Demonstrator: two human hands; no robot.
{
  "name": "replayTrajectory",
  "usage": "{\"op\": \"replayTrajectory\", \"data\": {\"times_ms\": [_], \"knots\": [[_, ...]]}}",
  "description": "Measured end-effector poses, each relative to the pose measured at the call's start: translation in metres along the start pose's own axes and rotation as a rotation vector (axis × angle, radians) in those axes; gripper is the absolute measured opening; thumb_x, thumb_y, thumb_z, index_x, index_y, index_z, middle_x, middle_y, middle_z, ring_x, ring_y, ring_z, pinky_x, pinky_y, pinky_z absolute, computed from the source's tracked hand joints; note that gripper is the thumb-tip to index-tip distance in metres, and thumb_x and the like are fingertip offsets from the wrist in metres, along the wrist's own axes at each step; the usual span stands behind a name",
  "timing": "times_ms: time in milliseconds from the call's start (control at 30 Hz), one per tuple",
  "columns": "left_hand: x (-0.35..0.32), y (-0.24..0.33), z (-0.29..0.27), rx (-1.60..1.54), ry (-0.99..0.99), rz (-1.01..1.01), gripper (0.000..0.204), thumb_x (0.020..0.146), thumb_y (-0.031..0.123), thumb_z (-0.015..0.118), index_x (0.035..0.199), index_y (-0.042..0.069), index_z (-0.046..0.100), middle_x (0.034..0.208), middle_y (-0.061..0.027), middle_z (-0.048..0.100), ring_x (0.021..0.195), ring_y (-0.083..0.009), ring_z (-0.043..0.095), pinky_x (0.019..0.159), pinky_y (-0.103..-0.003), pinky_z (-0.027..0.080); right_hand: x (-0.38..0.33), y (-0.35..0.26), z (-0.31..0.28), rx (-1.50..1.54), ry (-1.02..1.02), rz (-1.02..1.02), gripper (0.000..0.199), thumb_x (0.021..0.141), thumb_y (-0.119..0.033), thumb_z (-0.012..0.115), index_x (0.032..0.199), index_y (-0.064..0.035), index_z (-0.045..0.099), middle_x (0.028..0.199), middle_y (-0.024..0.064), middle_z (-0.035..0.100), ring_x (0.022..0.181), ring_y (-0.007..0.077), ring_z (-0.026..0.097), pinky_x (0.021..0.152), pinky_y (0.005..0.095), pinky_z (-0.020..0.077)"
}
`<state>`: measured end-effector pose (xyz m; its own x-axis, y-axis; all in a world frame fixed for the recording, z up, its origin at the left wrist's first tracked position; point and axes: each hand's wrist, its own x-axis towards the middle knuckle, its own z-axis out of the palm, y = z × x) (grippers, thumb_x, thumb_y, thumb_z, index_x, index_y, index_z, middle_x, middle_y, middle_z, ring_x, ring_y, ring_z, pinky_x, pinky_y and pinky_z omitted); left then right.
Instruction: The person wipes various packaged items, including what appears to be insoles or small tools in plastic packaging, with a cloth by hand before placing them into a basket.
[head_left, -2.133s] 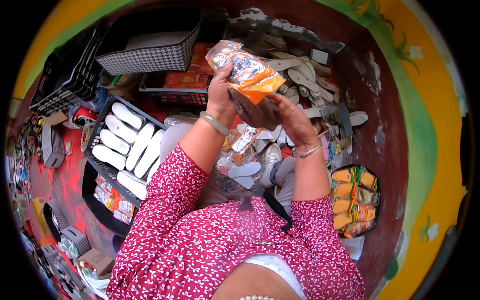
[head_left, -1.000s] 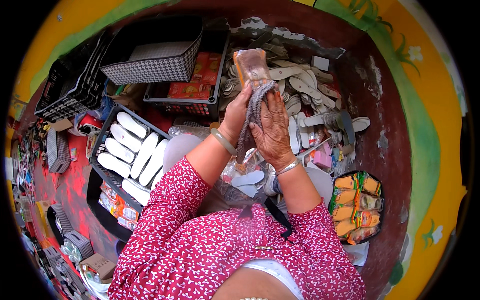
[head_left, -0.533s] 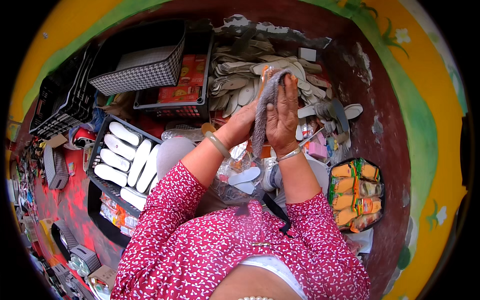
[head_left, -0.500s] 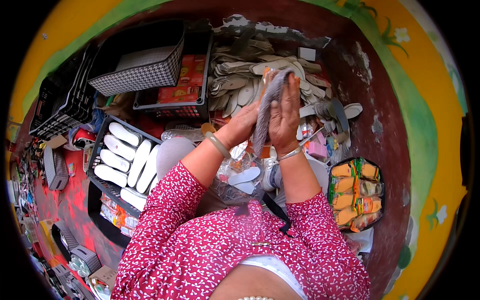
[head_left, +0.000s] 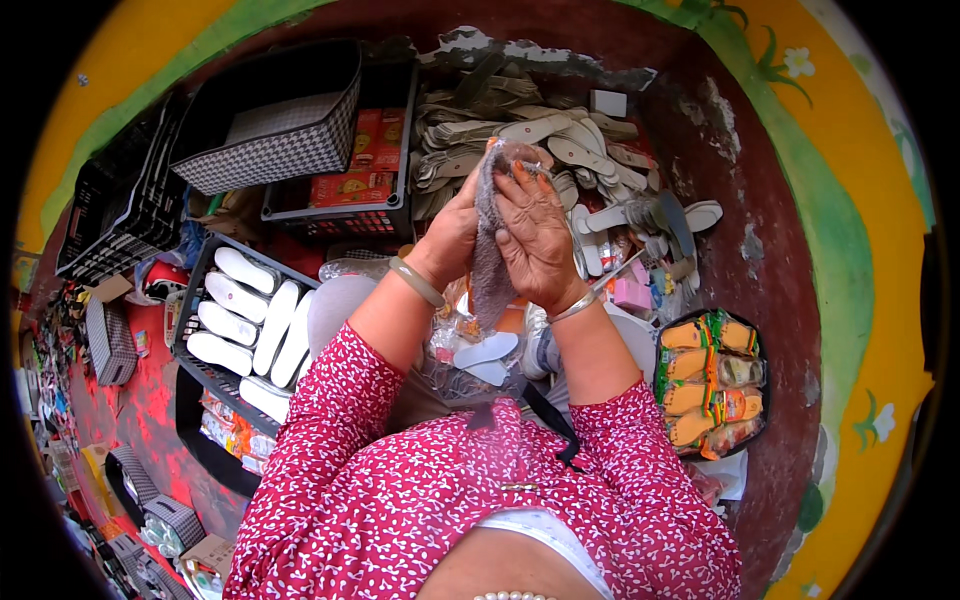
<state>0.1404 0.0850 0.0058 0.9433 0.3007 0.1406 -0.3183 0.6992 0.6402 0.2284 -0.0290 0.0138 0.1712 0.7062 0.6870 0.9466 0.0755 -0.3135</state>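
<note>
Between my two raised palms stands a grey fuzzy insole, its lower end hanging free below my fingers. My left hand presses it from the left, its fingers mostly hidden behind it. My right hand lies against the other side with fingers stretched upward over it. A bit of clear and orange plastic shows by the fingertips; how it sits around the insole I cannot tell. Below, on my lap, a pair of pale insoles rests on crumpled clear plastic bags.
Loose white insoles are heaped beyond my hands. A crate of white insoles stands at the left, near a houndstooth basket on a black crate. At the right is a tray of packed orange insoles beside the wall.
Both hands have moved left and slightly down with the grey insole. My right hand has turned, so its back now shows, fingers lying across the insole.
</note>
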Motion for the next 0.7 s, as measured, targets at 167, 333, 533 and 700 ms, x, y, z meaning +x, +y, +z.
{"op": "replayTrajectory", "data": {"times_ms": [167, 333, 533, 700], "knots": [[-0.007, -0.002, -0.012, 0.049, -0.054, -0.172, 0.043, 0.089, 0.009, 0.053, 0.13, 0.0, 0.041, 0.118, -0.0119, 0.055, 0.104, -0.02, 0.057, 0.09, -0.032, 0.048, 0.006, -0.004, -0.001, -0.08, 0.089, 0.022, 0.035, 0.087, -0.027, 0.055, 0.112, -0.0026, 0.061, 0.129, 0.0118, 0.052, 0.129, 0.0322, 0.038, 0.107, 0.0472, 0.0221], [-0.007, -0.006, -0.003, 0.146, -0.272, -0.29, 0.051, 0.089, 0.008, 0.054, 0.135, 0.0, 0.035, 0.119, -0.0104, 0.054, 0.103, -0.0174, 0.057, 0.09, -0.032, 0.046, 0.01, 0.016, -0.008, 0.002, 0.307, 0.265, 0.029, 0.09, -0.022, 0.051, 0.11, -0.0023, 0.061, 0.12, 0.0147, 0.057, 0.114, 0.0324, 0.051, 0.097, 0.039, 0.0376], [-0.005, -0.002, 0.003, 0.058, -0.186, -0.206, 0.063, 0.086, 0.002, 0.052, 0.142, 0.002, 0.024, 0.129, -0.011, 0.046, 0.108, -0.0179, 0.054, 0.093, -0.032, 0.044, -0.006, 0.066, -0.026, 0.397, 0.359, 0.787, 0.031, 0.093, -0.026, 0.05, 0.103, 0.0008, 0.062, 0.084, 0.0106, 0.065, 0.071, 0.0143, 0.058, 0.065, 0.028, 0.048], [0.002, 0.014, -0.002, -0.117, -0.125, -0.122, 0.055, 0.085, 0.011, 0.054, 0.136, 0.002, 0.034, 0.116, -0.0169, 0.055, 0.099, -0.0248, 0.06, 0.087, -0.038, 0.05, -0.002, 0.068, -0.05, 1.019, 0.763, 0.681, 0.032, 0.094, -0.023, 0.049, 0.112, 0.0035, 0.056, 0.104, 0.0095, 0.063, 0.087, 0.0147, 0.061, 0.077, 0.0259, 0.0493]]}}
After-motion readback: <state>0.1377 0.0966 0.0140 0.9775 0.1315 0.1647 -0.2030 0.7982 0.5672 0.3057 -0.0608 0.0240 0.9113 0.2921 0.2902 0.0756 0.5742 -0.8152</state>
